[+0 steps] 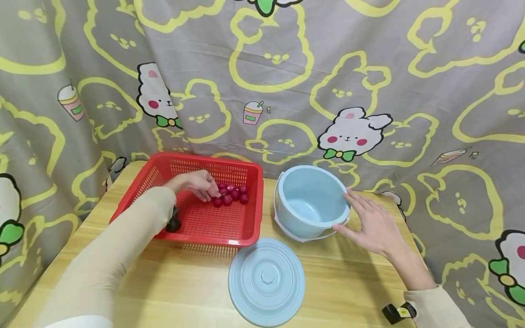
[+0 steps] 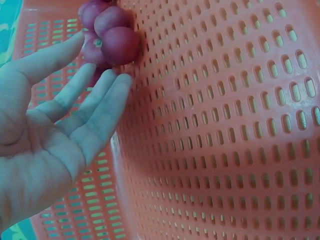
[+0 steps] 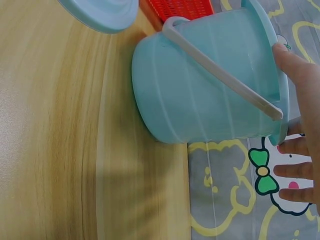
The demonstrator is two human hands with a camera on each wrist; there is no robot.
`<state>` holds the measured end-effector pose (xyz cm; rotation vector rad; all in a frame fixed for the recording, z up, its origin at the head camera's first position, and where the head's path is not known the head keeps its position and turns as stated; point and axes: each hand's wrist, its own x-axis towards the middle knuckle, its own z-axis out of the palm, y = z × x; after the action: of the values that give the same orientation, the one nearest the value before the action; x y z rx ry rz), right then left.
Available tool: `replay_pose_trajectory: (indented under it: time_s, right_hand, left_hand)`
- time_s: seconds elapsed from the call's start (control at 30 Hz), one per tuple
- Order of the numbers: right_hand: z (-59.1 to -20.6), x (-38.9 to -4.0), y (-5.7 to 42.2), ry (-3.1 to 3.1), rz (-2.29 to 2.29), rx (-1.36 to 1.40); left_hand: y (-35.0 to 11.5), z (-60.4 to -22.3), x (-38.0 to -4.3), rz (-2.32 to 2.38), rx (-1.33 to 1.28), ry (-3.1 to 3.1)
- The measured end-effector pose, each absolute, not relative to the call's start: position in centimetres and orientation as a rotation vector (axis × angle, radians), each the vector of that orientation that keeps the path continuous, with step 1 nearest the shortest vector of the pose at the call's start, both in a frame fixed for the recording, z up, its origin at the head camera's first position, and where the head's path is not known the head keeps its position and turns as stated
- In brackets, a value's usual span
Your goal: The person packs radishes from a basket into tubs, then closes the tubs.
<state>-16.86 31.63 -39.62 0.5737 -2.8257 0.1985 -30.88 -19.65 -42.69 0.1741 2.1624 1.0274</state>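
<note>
Inside the red plastic basket [image 1: 205,239], a cluster of round, dark red fruits [image 1: 227,199] lies toward the right side. My left hand [image 1: 200,184] reaches over the basket's rim, its fingertips right at the cluster. In the left wrist view, the fingers are extended and slightly bent beside the fruits [image 2: 120,46], with none in the palm. A light blue bucket [image 1: 293,221] stands upright to the right of the basket, with its pale handle hanging down. At its right rim rests my right hand [image 1: 375,228], fingers spread and thumb [image 3: 289,61] against the edge.
In front of the bucket and basket, a round light blue lid [image 1: 283,273] lies flat on the wooden table [image 1: 184,287]. A patterned grey curtain [image 1: 287,100] hangs close behind the table. Black devices are strapped at both wrists.
</note>
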Motion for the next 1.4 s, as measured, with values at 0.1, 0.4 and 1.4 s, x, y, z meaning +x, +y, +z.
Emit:
replay_pose_trajectory:
  time_s: [0.1,0.4,1.4]
  right_hand:
    - [-39.6,-16.9,31.6,-2.820,0.196,0.579]
    - [-39.2,-16.7,31.5,-2.832,0.191,0.580]
    - [-39.4,-16.7,31.6,-2.845,0.207,0.570]
  left_hand:
    - [-19.8,-42.8,-30.8,1.007,0.187,2.156]
    - [-19.3,-43.5,-31.1,0.950,0.215,2.131]
    - [-19.9,-41.4,-31.1,0.945,0.294,2.231]
